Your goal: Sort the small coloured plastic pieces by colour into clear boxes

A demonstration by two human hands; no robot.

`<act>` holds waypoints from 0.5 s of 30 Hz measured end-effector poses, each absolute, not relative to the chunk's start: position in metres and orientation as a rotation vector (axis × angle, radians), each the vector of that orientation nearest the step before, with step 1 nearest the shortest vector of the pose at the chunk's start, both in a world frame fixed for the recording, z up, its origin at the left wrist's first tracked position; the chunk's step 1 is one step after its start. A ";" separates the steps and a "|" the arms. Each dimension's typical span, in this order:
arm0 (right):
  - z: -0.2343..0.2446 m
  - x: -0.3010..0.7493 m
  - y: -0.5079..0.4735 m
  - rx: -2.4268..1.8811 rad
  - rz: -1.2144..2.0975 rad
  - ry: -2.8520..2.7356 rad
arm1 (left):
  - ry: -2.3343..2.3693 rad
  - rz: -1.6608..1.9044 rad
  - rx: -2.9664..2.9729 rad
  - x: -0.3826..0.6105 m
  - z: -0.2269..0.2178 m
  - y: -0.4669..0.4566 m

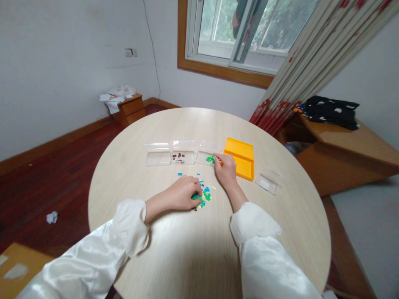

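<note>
My left hand [183,192] rests on the round table with its fingers curled into a small heap of green, blue and yellow bricks [204,195]. My right hand [225,168] reaches forward, fingertips pinched at green bricks [210,159] by the rim of a clear plastic box [204,157]. What the pinch holds is too small to make out. Two more clear boxes stand to the left: one with brown bricks [183,154] and one that looks bare [158,155]. An orange tray [240,160] lies just right of my right hand.
A round pale wooden table [193,249] carries everything. Another clear box [268,182] lies right of the orange tray. A small wooden cabinet with papers [127,107] stands by the wall, a wooden desk with black cloth [336,137] at right, curtains by the window.
</note>
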State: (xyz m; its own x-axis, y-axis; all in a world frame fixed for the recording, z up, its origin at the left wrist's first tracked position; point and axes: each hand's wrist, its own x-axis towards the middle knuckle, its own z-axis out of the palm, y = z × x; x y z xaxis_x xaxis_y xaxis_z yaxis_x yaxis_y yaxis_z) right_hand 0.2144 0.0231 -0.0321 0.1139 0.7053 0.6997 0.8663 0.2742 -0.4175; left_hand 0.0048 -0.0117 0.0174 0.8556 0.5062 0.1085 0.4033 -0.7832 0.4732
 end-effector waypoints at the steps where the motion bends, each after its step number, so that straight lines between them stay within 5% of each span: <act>1: -0.032 0.214 0.023 -1.473 -0.221 -1.633 | 0.675 0.313 2.588 0.005 0.018 -0.012; 15: -0.029 0.211 0.020 -1.459 -0.197 -1.643 | 0.667 0.448 2.347 0.005 0.010 -0.005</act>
